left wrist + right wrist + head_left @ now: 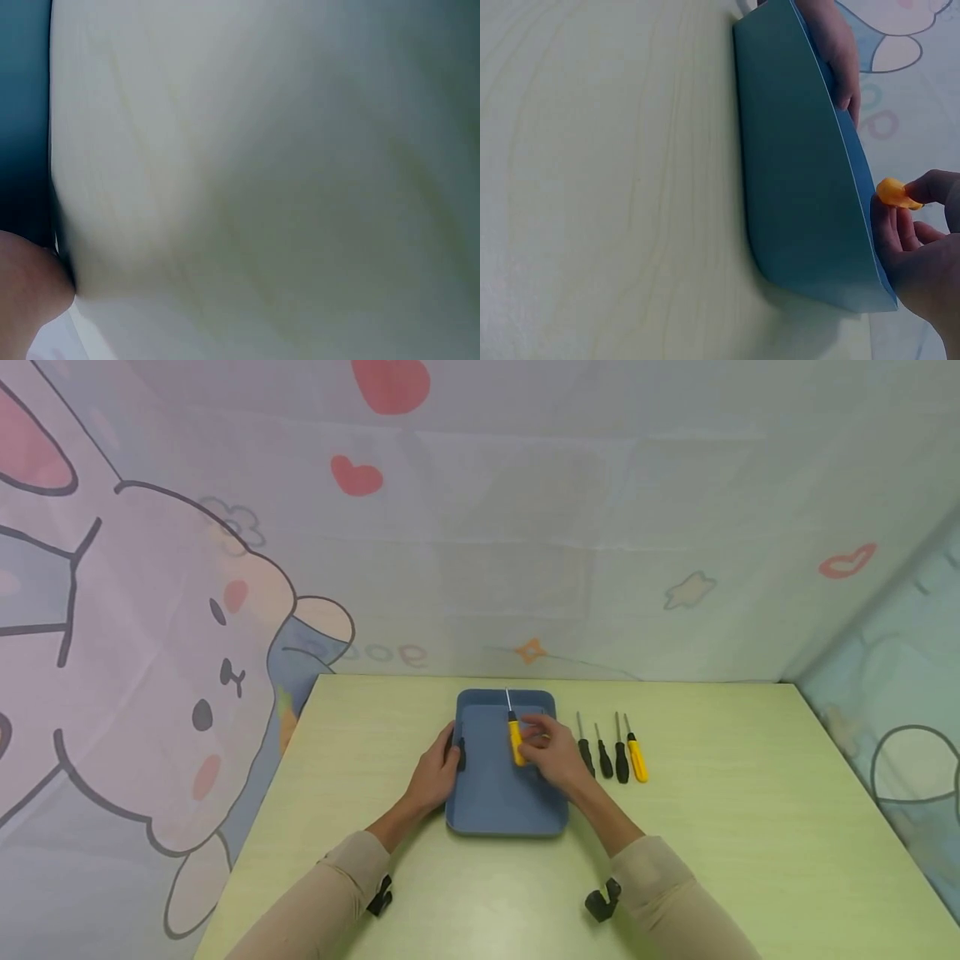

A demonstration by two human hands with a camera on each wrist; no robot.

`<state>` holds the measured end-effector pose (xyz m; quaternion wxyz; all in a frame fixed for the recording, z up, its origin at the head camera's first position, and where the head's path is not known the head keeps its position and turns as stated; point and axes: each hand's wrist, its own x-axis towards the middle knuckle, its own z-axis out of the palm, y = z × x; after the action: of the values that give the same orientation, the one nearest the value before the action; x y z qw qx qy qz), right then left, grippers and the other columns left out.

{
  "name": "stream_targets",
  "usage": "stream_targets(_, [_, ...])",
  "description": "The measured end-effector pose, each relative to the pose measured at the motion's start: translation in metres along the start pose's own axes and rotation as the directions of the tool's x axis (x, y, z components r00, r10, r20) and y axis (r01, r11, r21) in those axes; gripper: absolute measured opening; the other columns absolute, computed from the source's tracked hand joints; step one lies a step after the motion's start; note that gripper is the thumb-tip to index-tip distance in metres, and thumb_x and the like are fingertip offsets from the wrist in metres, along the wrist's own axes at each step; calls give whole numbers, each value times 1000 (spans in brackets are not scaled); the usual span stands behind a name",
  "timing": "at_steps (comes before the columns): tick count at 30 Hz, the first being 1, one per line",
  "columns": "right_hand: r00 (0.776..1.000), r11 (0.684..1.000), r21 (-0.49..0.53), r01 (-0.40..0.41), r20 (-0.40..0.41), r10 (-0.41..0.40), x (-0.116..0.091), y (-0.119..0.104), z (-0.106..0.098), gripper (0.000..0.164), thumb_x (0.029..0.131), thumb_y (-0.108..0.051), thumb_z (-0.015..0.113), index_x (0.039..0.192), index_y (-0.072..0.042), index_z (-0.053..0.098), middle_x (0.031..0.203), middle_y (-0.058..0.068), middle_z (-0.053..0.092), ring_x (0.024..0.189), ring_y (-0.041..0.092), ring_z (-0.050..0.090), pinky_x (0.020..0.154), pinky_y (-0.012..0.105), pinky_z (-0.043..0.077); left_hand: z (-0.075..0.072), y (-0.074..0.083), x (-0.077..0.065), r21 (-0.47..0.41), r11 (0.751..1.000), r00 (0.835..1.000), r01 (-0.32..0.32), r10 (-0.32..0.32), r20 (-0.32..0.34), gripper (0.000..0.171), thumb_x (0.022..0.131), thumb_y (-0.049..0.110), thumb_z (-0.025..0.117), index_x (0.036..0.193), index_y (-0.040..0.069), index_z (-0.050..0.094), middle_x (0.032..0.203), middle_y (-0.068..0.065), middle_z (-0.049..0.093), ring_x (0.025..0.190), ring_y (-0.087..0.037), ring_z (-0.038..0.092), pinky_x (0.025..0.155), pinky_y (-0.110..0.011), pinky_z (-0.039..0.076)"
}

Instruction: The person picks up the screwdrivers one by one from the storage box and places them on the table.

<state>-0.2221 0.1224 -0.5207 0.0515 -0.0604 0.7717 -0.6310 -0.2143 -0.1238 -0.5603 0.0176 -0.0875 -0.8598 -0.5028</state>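
A yellow-handled screwdriver [517, 742] with a black collar is pinched between the thumb and fingers of my right hand [557, 755]. Its shaft points away from me, over the blue-grey tray [504, 814]. In the right wrist view, the handle's yellow end [895, 193] shows by the tray's rim. My left hand [433, 772] grips the tray's left wall, thumb over the rim. Beside that thumb, inside the tray, lies a black-handled screwdriver [462, 755], partly hidden. The left wrist view catches only a fingertip [34, 285] against the tray's side.
Right of the tray, several screwdrivers lie in a row on the pale wooden table [712, 827]: black-handled ones [622, 764] and a yellow one [637, 762] at the right end. A printed cloth [525, 568] hangs behind the table.
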Motion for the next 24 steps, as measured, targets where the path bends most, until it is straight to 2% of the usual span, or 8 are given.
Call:
stream_targets(3, [1000,1000,-19,9,-2,-9,-1,-2,0,51,95,1,69,145,0,59,121,19,64,108,30,68,78,30,57,-1,0,-1,1,1000,1000,-2,2,-2,54,114,14,40,166,2,31,166,-20,40,153,-37,37,125,-52,31])
stream_targets(9, [996,989,-134,61,-53,-68,-1,-6,-6,51,93,3,70,142,5,60,118,20,68,105,33,69,83,34,60,-1,3,-1,-15,1000,1000,1,-1,1,55,114,14,39,166,3,30,166,-19,40,153,-37,37,125,-53,31])
stream_targets(14, [992,978,-189,84,-78,-100,-4,-9,-14,49,92,2,71,141,4,62,117,19,69,106,32,68,91,38,57,-1,1,-2,-23,1000,1000,-3,3,-2,54,114,14,39,166,2,31,166,-20,40,153,-38,37,125,-54,31])
stream_targets(19, [989,972,-216,96,-86,-117,-8,-8,-25,46,93,-1,71,139,2,64,116,18,70,106,31,67,86,35,56,0,0,-1,-21,1000,1000,-14,14,-2,54,114,13,39,165,1,31,166,-20,40,153,-38,37,125,-54,31])
stream_targets(24, [991,969,-230,90,-81,-111,-9,-4,-34,42,94,-1,69,136,3,65,118,18,70,107,31,66,81,26,56,-1,2,-1,-25,1000,1000,-14,14,1,54,114,14,39,166,1,30,167,-19,39,154,-37,36,126,-52,30])
